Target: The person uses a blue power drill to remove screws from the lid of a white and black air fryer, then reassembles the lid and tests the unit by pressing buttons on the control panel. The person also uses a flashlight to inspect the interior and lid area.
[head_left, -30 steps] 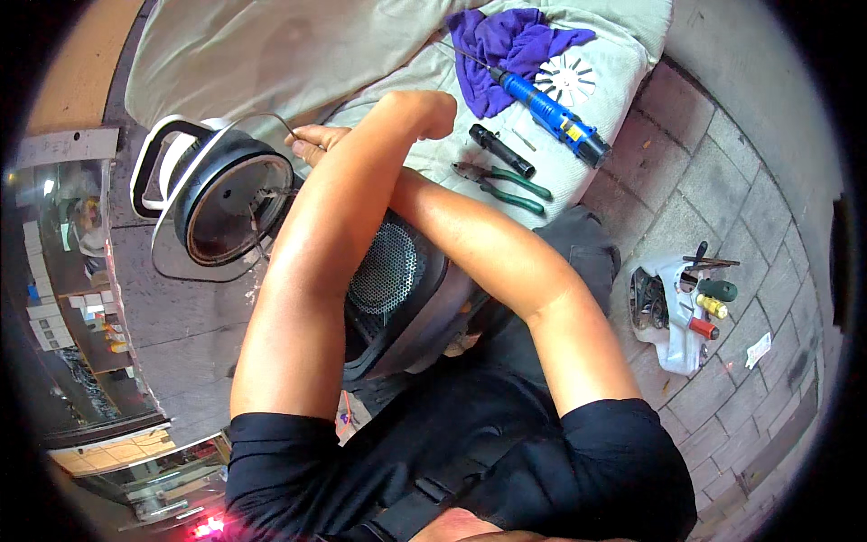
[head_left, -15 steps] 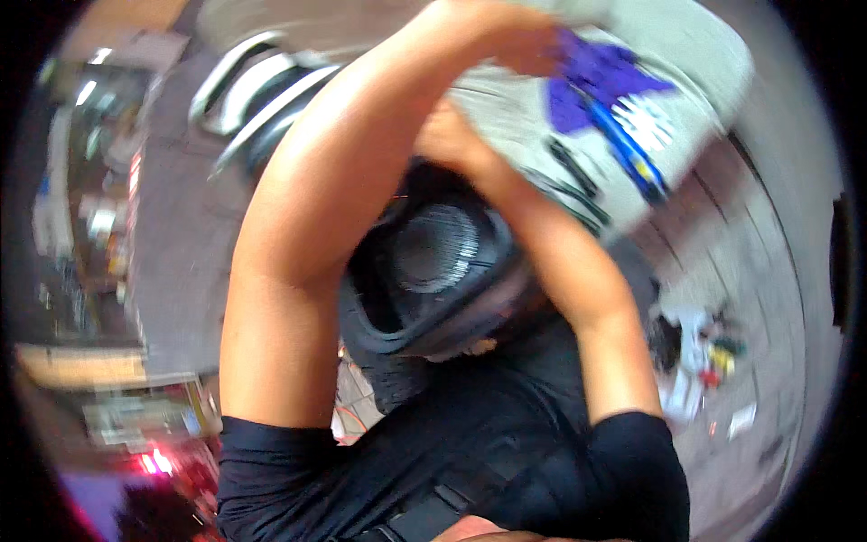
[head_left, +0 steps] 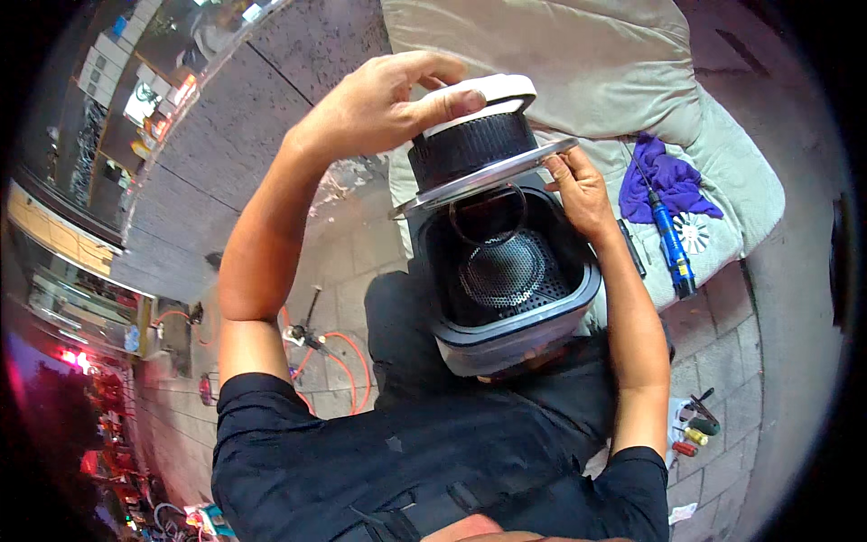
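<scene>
My left hand (head_left: 397, 108) is closed on the white-topped handle (head_left: 501, 88) of a round appliance head with a black ribbed band (head_left: 470, 143). My right hand (head_left: 578, 190) pinches the rim of the thin metal plate (head_left: 470, 178) under that head, at its right end. The head is held tilted over an open boxy appliance body (head_left: 501, 334), which rests by my lap. A wire ring (head_left: 524, 217) hangs below the plate, over the perforated round piece (head_left: 497, 275) in the dark cavity. My left fingertips are partly hidden behind the handle.
A padded seat (head_left: 542, 36) behind holds a purple cloth (head_left: 668, 181), a blue power tool (head_left: 670, 244) and a white slotted disc (head_left: 693, 232). Hand tools (head_left: 695, 435) lie at lower right. An orange hose (head_left: 348, 366) runs on the pavement at left. A glass shopfront (head_left: 108, 99) is upper left.
The appliance head has moved from the left to above the body, now held by both hands. My crossed arms have parted, my right hand moving right. The view has turned.
</scene>
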Action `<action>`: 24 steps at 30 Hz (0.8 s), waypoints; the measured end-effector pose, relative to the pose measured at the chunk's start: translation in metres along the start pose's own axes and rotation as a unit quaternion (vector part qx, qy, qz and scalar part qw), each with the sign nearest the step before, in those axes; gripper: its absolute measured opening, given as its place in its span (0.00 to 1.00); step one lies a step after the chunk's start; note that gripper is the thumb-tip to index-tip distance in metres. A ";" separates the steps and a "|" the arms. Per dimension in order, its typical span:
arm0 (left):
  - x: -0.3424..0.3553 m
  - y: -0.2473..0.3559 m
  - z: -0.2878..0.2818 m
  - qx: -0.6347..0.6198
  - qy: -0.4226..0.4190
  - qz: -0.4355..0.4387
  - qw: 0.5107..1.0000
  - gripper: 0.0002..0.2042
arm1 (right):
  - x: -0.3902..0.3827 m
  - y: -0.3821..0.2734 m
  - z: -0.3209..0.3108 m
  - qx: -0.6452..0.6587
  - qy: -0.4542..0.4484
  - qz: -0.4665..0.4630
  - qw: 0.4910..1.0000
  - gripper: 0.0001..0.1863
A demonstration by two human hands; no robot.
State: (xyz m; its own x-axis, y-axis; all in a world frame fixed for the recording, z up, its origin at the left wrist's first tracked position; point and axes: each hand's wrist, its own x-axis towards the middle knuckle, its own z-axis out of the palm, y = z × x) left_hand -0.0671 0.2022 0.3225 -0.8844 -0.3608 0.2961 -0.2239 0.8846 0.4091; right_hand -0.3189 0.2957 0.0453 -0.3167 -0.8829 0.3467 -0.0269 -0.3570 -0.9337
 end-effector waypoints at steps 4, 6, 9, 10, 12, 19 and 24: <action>-0.031 0.003 0.014 0.114 0.014 0.058 0.992 0.18 | -0.014 0.003 -0.004 0.010 -0.016 -0.052 0.998 0.18; -0.041 0.009 0.027 0.130 0.047 0.092 0.986 0.22 | -0.024 -0.004 -0.009 -0.033 -0.026 -0.119 0.992 0.18; -0.057 0.018 0.053 0.144 0.076 0.156 0.974 0.22 | -0.042 -0.024 -0.023 -0.154 -0.049 -0.067 0.985 0.17; -0.065 0.022 0.063 0.104 0.054 0.128 0.985 0.19 | -0.049 -0.030 -0.026 -0.160 -0.053 -0.067 0.983 0.17; -0.080 0.034 0.085 0.056 0.050 0.118 0.990 0.17 | -0.063 -0.044 -0.035 -0.232 -0.078 -0.076 0.967 0.19; -0.115 0.061 0.143 0.107 0.097 0.126 0.982 0.17 | -0.091 -0.076 -0.064 -0.440 -0.186 -0.203 0.855 0.22; -0.130 0.065 0.164 0.136 0.102 0.108 0.980 0.18 | -0.101 -0.089 -0.060 -0.473 -0.223 -0.121 0.844 0.21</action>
State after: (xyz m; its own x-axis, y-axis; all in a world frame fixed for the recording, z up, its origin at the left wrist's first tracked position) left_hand -0.0341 0.3552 0.1690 -0.8295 -0.1844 0.5272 -0.1662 0.9827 0.0823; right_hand -0.3414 0.4349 0.0880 0.1892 -0.9216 0.3390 -0.8506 -0.3263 -0.4123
